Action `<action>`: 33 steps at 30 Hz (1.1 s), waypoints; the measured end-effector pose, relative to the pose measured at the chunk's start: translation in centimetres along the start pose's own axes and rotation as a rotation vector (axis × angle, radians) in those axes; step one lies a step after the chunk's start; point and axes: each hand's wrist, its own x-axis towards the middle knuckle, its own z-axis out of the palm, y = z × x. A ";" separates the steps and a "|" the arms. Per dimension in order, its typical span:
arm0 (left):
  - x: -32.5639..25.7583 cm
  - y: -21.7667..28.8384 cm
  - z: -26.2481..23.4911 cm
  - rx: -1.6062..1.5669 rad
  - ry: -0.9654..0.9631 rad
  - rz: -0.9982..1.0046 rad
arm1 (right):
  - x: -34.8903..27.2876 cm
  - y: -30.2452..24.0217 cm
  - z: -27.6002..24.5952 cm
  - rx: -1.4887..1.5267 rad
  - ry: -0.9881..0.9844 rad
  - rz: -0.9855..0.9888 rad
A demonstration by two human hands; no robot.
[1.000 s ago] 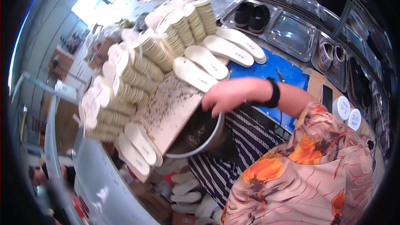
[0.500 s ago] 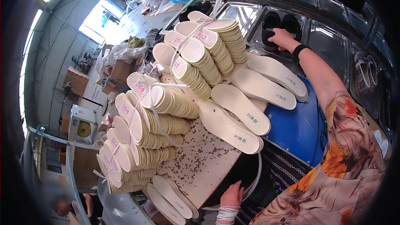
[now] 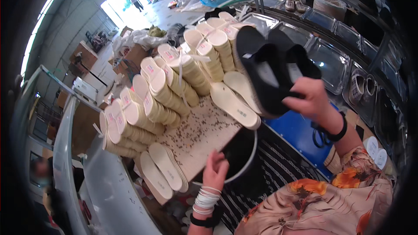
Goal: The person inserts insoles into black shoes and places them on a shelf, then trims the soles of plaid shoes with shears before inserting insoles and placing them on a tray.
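Note:
My right hand (image 3: pixel 308 98) grips a pair of black slip-on shoes (image 3: pixel 251 45) by the heel end, holding them above the table's right side. Part of the cream insoles beneath is hidden by the shoes. My left hand (image 3: pixel 215 169), with white bands round its wrist, hovers by the table's near edge, its fingers loosely curled and apart with nothing in them. Closest to it on the tabletop (image 3: pixel 196 143) are loose cream insoles (image 3: pixel 167 165) at the near left corner. Another loose insole (image 3: pixel 233 104) lies below the shoes. Tied stacks of insoles (image 3: pixel 159 78) line the far side.
Metal trays (image 3: pixel 328 63) run along a rack at the right, one holding plaid shoes (image 3: pixel 362 88). A blue panel (image 3: pixel 294 137) adjoins the table. A dark round bin (image 3: pixel 237 152) stands beside the near edge. Another person (image 3: pixel 41 169) is at the lower left.
The black shoes have left their tray, carried toward me over the table by my right hand. My left hand has moved left and up. The view has shifted.

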 end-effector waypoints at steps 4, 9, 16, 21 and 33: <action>-0.9 6.7 2.5 -0.439 0.310 -0.005 | -6.2 -8.2 5.3 -0.023 -0.354 -0.338; 1.1 -8.6 -3.1 0.078 0.529 0.013 | -13.0 -10.1 16.1 0.209 -0.697 -0.274; -4.6 -2.6 -2.8 0.128 0.598 0.001 | -14.3 0.2 5.0 -0.135 -0.363 0.331; -0.7 0.0 -0.3 0.723 0.189 -0.319 | -19.0 9.9 -2.7 -0.777 -0.598 1.009; -0.8 -5.9 -0.4 0.936 0.289 0.169 | -22.5 13.3 -2.6 0.787 0.340 1.329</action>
